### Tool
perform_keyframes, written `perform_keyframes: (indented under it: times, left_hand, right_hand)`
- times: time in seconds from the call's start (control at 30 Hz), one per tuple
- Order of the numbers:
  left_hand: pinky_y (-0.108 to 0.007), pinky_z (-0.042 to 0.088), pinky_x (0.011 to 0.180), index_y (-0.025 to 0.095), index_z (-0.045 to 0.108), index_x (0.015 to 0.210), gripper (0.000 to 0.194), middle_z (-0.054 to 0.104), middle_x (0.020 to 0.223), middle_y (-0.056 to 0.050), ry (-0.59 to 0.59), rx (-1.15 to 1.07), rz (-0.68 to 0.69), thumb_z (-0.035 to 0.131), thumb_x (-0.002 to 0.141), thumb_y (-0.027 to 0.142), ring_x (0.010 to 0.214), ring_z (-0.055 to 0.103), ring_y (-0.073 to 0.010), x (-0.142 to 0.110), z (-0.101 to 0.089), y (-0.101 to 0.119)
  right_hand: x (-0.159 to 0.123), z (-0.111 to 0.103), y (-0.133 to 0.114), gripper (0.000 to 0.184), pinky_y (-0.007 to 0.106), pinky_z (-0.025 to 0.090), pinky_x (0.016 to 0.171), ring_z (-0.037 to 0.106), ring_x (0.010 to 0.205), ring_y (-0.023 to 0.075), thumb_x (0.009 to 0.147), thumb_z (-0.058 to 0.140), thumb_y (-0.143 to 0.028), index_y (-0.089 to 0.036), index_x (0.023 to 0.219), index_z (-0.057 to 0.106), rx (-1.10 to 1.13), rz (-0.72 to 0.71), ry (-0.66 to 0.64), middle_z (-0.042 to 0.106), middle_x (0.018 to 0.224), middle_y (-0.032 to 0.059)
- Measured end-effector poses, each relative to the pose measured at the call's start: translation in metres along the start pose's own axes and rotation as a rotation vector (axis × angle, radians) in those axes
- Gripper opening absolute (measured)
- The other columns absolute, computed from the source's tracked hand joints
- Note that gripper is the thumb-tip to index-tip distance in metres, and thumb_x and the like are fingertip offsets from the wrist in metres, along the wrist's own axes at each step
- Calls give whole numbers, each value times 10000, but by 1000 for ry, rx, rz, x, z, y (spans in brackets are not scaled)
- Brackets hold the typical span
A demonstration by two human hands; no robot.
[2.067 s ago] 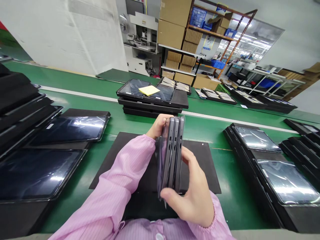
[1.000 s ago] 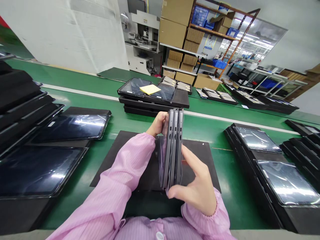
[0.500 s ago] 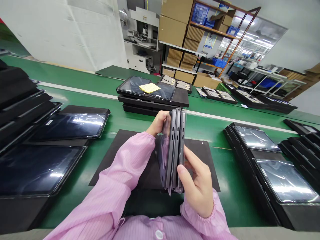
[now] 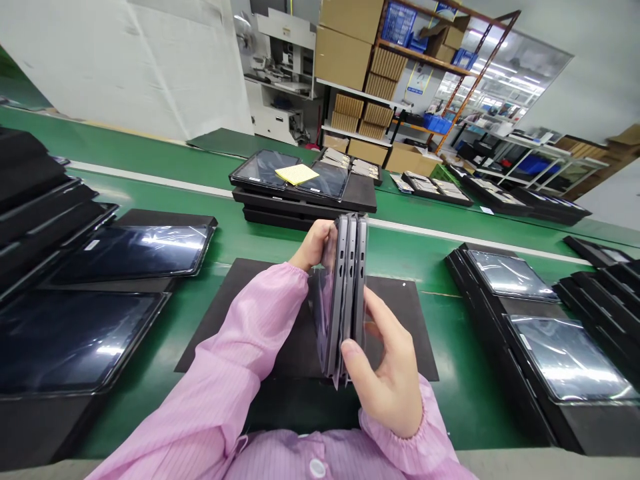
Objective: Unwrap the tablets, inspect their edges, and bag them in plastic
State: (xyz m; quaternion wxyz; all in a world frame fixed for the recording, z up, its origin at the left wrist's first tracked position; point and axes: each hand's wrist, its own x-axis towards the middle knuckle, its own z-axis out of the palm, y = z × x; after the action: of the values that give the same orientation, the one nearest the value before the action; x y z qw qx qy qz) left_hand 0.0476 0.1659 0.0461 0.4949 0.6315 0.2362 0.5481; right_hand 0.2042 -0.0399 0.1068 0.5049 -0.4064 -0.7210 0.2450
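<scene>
Green surface (image 4: 465,373) before you, with a yellow note (image 4: 297,175) at 12 o'clock too small to read. Above the black mat (image 4: 400,293), 3 grey, film-wrapped tablets (image 4: 345,300) stand edge-up, visible edges running 6 to 12 o'clock. Your left hand (image 4: 311,245) has a closed grip at their 11; your right hand (image 4: 387,367), half spread, touches their 4.

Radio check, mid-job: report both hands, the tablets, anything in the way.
Left hand gripping far end of three tablets, held on edge. Right hand at their near right side. Black mat below. Stacked trays ahead, apart from hands.
</scene>
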Motion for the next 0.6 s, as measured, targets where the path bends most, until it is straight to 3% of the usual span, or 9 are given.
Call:
perform_keyframes:
  times: [0.37,0.6]
  left_hand:
    - [-288,344,468,201,476,533,749,463,510,5,31,31,64,489,652,940,491,407,-129,5,0,-7]
    - [-283,321,451,214,433,513,747,429,493,9,49,39,51,488,644,948,476,374,-121,9,-2,-15]
  right_hand:
    - [-2,-1,-6,728,328,651,834,591,1327,292,818,600,-286,-97,1497,421,-107,-26,-126,580,1468,164]
    - [0,-6,-5,783,375,598,963,515,1390,297,828,622,-329,-124,1539,365,-74,-43,-218,497,1535,158]
